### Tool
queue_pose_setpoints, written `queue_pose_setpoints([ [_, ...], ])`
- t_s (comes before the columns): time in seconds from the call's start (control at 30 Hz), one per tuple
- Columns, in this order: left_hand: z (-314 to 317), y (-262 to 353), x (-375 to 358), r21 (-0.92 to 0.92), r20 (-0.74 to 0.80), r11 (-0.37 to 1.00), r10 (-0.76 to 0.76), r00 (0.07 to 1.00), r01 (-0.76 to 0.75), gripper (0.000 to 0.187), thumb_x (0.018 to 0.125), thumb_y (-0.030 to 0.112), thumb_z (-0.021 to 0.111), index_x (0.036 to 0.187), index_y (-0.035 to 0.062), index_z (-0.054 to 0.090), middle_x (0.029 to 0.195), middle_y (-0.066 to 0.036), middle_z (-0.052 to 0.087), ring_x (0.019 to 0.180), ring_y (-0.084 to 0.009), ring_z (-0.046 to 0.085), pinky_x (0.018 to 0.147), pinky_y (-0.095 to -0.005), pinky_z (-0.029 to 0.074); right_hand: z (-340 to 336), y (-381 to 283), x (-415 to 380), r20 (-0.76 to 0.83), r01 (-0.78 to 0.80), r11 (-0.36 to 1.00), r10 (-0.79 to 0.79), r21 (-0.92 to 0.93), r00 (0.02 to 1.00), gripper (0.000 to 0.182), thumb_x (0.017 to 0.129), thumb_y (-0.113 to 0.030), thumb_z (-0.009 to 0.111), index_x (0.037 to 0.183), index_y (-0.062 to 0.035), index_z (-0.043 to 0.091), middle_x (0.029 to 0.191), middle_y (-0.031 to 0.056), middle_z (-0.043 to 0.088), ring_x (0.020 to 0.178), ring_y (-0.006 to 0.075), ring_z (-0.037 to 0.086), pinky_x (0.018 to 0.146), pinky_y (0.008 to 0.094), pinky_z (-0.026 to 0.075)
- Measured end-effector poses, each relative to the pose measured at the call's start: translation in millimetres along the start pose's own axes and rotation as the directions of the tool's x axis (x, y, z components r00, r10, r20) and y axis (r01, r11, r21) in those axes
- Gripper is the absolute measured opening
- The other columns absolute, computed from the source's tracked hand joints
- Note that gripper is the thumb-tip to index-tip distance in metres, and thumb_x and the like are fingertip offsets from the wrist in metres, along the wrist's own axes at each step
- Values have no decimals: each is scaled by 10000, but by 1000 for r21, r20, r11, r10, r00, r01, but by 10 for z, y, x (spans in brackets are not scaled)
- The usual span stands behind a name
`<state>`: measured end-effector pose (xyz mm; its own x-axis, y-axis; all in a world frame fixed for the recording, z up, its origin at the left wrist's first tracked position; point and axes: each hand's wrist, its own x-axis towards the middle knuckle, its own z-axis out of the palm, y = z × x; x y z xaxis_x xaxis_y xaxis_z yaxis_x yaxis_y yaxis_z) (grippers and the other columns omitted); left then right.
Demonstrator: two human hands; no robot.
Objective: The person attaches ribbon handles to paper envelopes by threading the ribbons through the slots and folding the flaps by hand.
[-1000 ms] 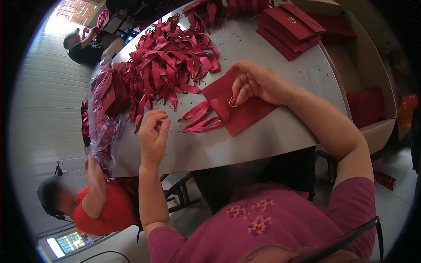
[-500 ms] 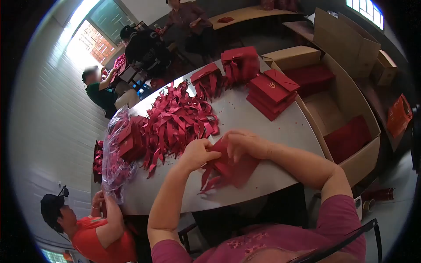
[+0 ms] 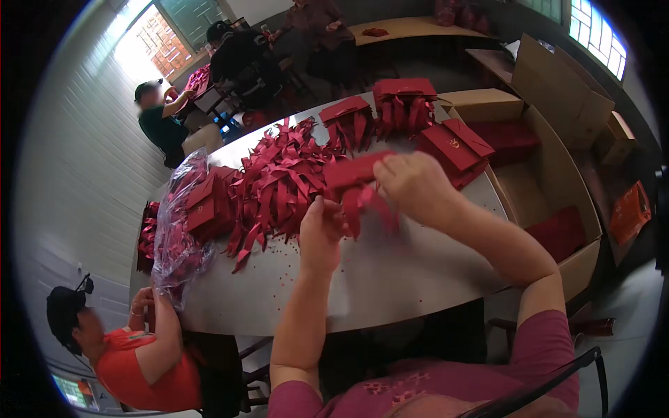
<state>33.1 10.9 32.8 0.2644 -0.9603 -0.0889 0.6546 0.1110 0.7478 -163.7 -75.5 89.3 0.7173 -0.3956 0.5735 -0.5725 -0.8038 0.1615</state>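
Note:
My right hand [image 3: 417, 184] is closed on the right end of a red paper gift bag [image 3: 354, 171], held tilted above the table. Red ribbon handles [image 3: 369, 209] hang from the bag, blurred by motion. Just below its left end is my left hand [image 3: 322, 233], with the thumb raised and the fingers loosely bent near the ribbon. I see nothing gripped in it. Beyond the hands lies a heap of red ribbons [image 3: 282, 174]. A stack of red gift bags [image 3: 456, 150] sits to the right of the held one.
More bags with hanging ribbons [image 3: 404, 97] line the table's far edge. A cardboard box [image 3: 512, 188] with red contents adjoins the right side. Clear plastic wrapping [image 3: 174, 237] and bags [image 3: 209, 205] lie left, beside a person in orange [image 3: 150, 369]. Other people sit at the back.
The red bag has moved up and away from me, off the near part of the table. My right hand has turned over its right end, and my left hand has come off its face.

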Motion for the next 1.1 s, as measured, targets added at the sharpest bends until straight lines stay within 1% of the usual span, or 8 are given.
queue_pose_setpoints([
  [0.23,-216,-275,75,410,82,896,151,985,-171,229,990,241,552,850,60,566,636,1,528,517,-93,489,491,-242,394,762,777,1473,-396,-78,966,-27,-246,918,228,822,-127,578,1030,-54,635,896,70,651,867,237,661,746,331,511],
  [0.3,-203,-268,42,444,100,880,135,986,-166,215,988,220,556,847,58,563,628,4,522,517,-85,485,490,-234,384,1277,850,1649,-22,-188,954,188,-235,982,260,866,-162,537,1078,-54,642,987,91,668,963,256,648,839,392,489],
  [0.4,-161,-251,23,501,105,851,118,987,-155,190,983,179,558,840,54,553,622,7,516,515,-72,474,489,-220,367,2160,927,1512,384,-280,935,347,-219,856,411,941,-176,400,1282,1,545,1327,216,539,1223,355,512,1052,510,342],
  [0.57,-154,-251,14,474,97,872,90,991,-125,161,974,152,555,843,58,552,643,10,514,529,-73,465,498,-217,371,1998,606,1158,-45,-349,935,346,-63,937,590,912,-292,528,1389,38,414,1452,252,396,1369,368,368,1159,469,239],
  [0.7,-126,-215,0,478,70,870,103,992,-124,169,965,159,583,829,62,554,606,18,507,534,-59,454,525,-211,363,1141,589,495,11,-349,932,352,-98,936,610,894,-331,581,1378,15,443,1438,191,422,1373,354,348,1144,514,234],
  [0.83,-147,-220,29,459,57,879,114,992,-127,156,955,139,586,822,62,561,609,14,512,524,-65,455,513,-218,371,437,947,-251,155,-602,732,667,-319,729,722,831,-473,655,1432,-140,430,1461,181,393,1383,395,304,1117,579,228],
  [0.93,-155,-254,45,385,78,917,76,994,-101,138,944,132,592,826,66,565,610,11,517,517,-74,464,495,-229,380,380,1344,-652,361,-809,522,834,-270,418,906,756,-703,624,1468,-194,390,1458,187,406,1371,409,331,1097,559,276],
  [1.1,-199,-275,51,360,58,932,22,998,-42,126,930,141,607,830,74,570,613,10,514,510,-84,470,482,-238,389,454,1473,-794,342,-881,464,847,-99,407,967,721,-789,578,1448,-174,410,1403,199,463,1330,383,396,1080,566,291],
])
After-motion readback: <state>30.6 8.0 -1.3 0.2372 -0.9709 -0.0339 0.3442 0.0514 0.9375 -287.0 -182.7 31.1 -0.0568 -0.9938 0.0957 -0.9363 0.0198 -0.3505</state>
